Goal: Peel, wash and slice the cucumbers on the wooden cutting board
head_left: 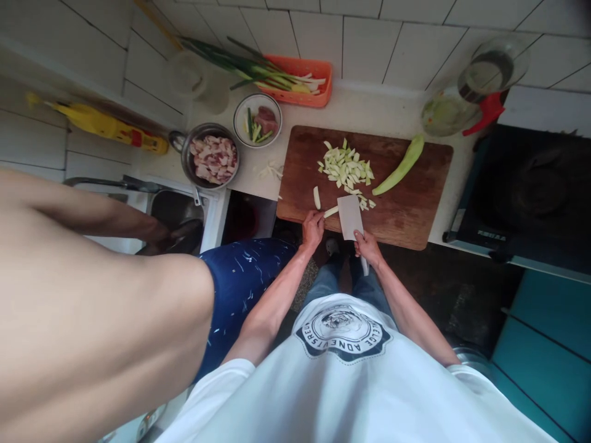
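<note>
My right hand (368, 247) is wrapped round the handle of a cleaver (351, 218), whose broad blade lies over the front part of a brown wooden cutting board (401, 215). My left hand (313, 230) pinches the near end of a pale green vegetable strip (331, 211), and the strip's other end meets the blade. Behind the blade is a pile of cut vegetable pieces (346, 165). One more loose strip (316, 197) lies left of the blade. A long, curved piece of light green vegetable (399, 166) rests on the board's right half.
Left of the board stand a metal pot of raw meat pieces (213, 157) and a bowl with meat and scallion (257, 120). An orange basket (318, 98) holds scallions. A stove (530, 191) is at right. Another person (115, 289) stands close on my left, one arm in the sink (178, 206).
</note>
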A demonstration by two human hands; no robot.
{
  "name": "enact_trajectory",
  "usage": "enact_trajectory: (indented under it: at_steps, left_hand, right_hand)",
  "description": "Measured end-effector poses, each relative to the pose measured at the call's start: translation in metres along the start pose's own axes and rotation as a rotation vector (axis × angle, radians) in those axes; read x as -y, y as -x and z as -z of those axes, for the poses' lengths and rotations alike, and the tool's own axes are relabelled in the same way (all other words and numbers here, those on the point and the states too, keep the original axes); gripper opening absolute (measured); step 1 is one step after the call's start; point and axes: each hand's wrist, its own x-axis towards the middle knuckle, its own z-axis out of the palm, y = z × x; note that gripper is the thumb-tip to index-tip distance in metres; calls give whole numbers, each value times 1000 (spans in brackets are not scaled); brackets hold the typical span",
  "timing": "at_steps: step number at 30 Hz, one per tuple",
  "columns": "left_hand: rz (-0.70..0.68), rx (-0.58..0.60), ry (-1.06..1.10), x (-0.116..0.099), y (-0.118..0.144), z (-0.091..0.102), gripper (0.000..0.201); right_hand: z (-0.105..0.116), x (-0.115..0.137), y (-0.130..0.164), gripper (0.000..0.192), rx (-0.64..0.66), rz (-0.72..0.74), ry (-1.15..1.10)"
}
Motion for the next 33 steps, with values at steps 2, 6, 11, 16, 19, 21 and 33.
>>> enact_trajectory:
  at_steps: [2,6,11,16,19,21,33]
  left_hand:
    - [2,-11,8,-2,0,0,26]
    - [8,-32,15,-4,1,0,26]
    - [8,-54,24,-6,1,0,24]
    - [-3,-66,56,-9,2,2,21]
    - [27,-89,64,-9,3,3,18]
    - [55,-100,64,-9,3,3,16]
    - [54,-56,43,-9,-1,3,20]
  right_hand:
    - [-2,-1,1,55,6,-1,12]
    - [-8,-8,3,54,32,-15,-5]
    - [-16,-15,6,54,76,-42,-23]
    - [-28,-14,13,53,118,3,44]
    - [-31,-14,16,54,78,26,51]
    - [-29,-14,15,54,26,32,40]
    - [-26,-16,8,51,-102,54,19]
